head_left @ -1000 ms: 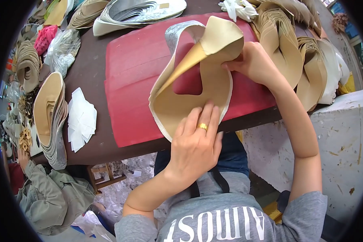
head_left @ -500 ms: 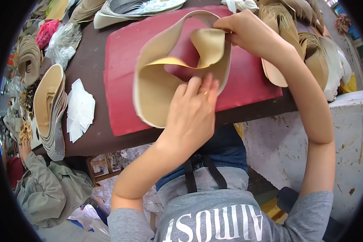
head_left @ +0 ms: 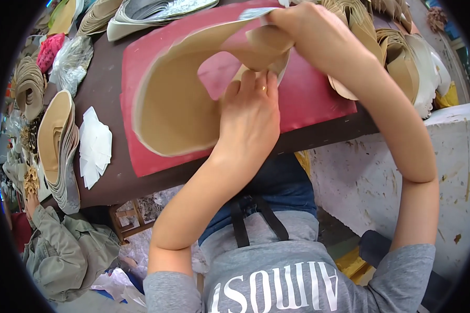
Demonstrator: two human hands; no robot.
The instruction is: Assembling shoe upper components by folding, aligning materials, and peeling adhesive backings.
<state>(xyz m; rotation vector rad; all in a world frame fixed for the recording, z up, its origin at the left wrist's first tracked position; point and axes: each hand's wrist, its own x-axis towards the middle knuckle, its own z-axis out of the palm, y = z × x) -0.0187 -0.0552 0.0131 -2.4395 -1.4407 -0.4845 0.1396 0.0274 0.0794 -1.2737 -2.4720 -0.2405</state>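
Note:
A tan, curved shoe-upper piece point(head_left: 175, 107) with a pale edge stands in a loop over the red sheet point(head_left: 321, 96), its middle open. My left hand point(head_left: 250, 112) reaches in from below, fingers bent and close together on the piece's right part; their tips are partly hidden. A ring shows on one of its fingers. At the far right end, my right hand point(head_left: 295, 26) grips the piece, with a folded tan flap point(head_left: 269, 41) just under it. Part of the right hand's grip is hidden.
White paper pieces point(head_left: 95, 148) and a nested stack of curved tan pieces point(head_left: 57, 138) lie left. More tan stacks point(head_left: 397, 60) are at the right, and a grey-white stack point(head_left: 151, 15) behind. A white block point(head_left: 386, 167) adjoins the table; another person's sleeve point(head_left: 62, 245) is lower left.
The piece has swung left and opened wider, its yellowish flap turned in under my right hand. My left hand has moved slightly up toward the right part. The view has shifted a little.

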